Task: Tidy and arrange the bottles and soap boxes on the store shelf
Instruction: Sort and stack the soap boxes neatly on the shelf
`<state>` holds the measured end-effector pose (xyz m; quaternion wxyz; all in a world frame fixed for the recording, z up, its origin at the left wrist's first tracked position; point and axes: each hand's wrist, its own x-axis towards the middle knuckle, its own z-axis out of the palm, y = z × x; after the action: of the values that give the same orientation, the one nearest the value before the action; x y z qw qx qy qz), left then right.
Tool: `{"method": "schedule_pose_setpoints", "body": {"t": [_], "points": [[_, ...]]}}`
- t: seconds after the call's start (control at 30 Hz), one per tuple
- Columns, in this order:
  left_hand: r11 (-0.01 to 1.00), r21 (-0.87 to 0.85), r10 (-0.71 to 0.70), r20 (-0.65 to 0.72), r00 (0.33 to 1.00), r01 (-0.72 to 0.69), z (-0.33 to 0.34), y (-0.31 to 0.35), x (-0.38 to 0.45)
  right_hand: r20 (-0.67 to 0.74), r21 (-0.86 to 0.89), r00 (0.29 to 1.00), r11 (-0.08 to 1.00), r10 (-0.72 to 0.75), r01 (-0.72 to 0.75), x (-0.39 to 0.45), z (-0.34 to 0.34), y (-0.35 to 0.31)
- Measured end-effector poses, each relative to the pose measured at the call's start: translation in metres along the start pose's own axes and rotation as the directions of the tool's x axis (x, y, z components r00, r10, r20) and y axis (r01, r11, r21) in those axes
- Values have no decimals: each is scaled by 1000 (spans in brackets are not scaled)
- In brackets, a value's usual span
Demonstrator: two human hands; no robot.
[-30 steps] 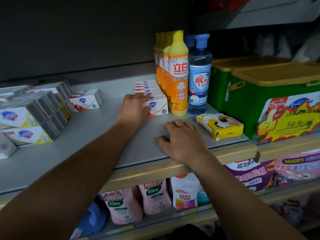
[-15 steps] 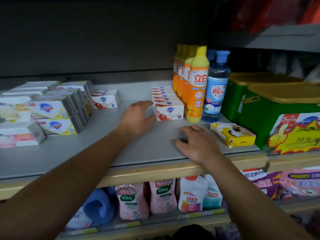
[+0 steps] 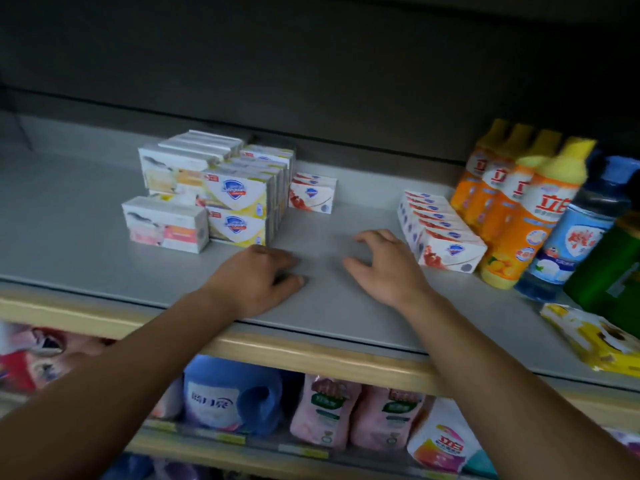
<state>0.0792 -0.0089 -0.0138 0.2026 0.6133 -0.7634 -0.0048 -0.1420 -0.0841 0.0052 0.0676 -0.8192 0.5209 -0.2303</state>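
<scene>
On the grey shelf a row of white and red soap boxes runs front to back beside orange bottles with yellow caps and a blue bottle. Stacked soap boxes stand at the back left, with one red and white box beside them. My left hand rests on the shelf, fingers loosely curled, holding nothing. My right hand hovers just left of the soap box row with fingers spread and holds nothing.
A yellow packet lies at the shelf's front right and a green bin stands behind it. The shelf below holds pink refill pouches and a blue jug.
The view has swung left, so the stacked boxes sit nearer the middle. My left hand has left the soap box row and come back to the shelf; my right hand has moved up beside that row.
</scene>
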Motion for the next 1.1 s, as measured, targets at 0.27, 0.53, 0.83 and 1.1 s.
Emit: {"method": "schedule_pose_setpoints", "body": {"t": [0.27,0.53,0.83,1.1], "points": [[993,117,-15,-29,999,18,11,-9,8,9,-111,998,992,-55,56,100,37,-23],[993,104,-52,-52,997,57,14,-9,13,-59,-178,998,984,11,-21,175,64,-12],[997,66,-40,-60,997,44,15,-11,14,-234,-266,970,964,-63,-1,184,77,-7],[997,29,-68,-5,998,69,9,-9,13,-234,-31,970,998,-59,53,115,36,-11]]}}
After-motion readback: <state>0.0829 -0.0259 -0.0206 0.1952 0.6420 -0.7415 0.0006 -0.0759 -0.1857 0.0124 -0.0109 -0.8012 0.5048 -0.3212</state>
